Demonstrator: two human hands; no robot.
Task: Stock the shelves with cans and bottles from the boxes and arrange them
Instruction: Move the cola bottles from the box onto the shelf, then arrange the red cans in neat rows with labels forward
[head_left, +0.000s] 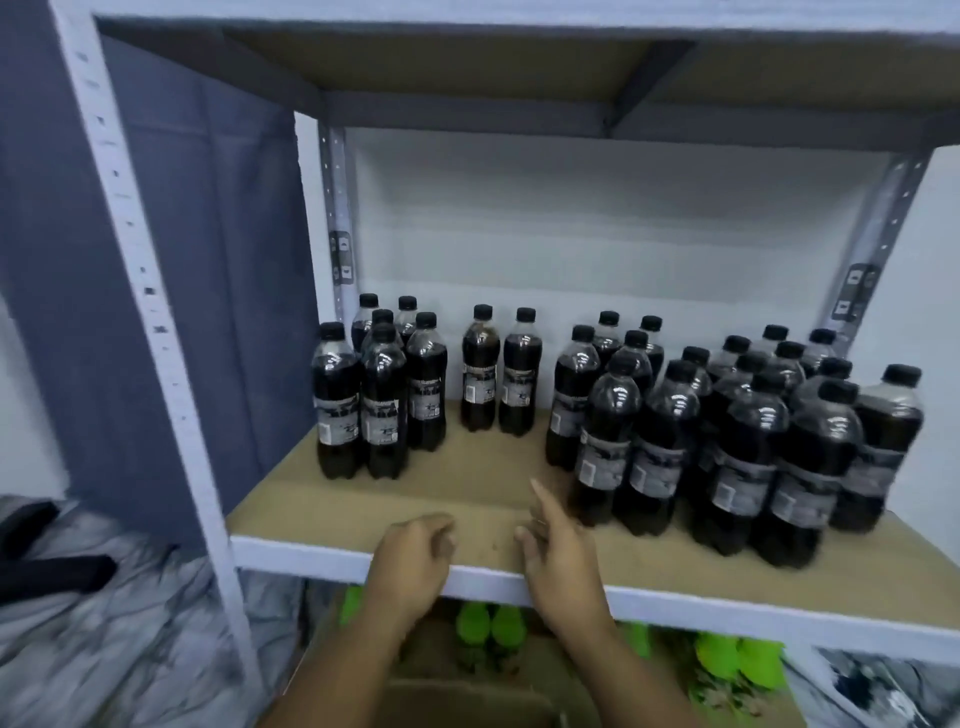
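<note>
A single head-worn camera looks forward and slightly down, close to the shelf (332, 514) front edge.

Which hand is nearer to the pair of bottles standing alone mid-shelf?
Right. The right hand points its forefinger up just below-right of the pair of bottles; the left hand sits lower at the shelf edge, loosely curled.

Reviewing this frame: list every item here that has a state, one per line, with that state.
Left hand: fingers loosely curled, holding nothing, over the shelf edge.
Right hand: open, forefinger extended, holding nothing.
Dark bottles: upright, capped, full, standing in clusters.
Middle pair of bottles: upright, apart from the other clusters.
Shelf board: partly stocked, front centre bare.
</note>
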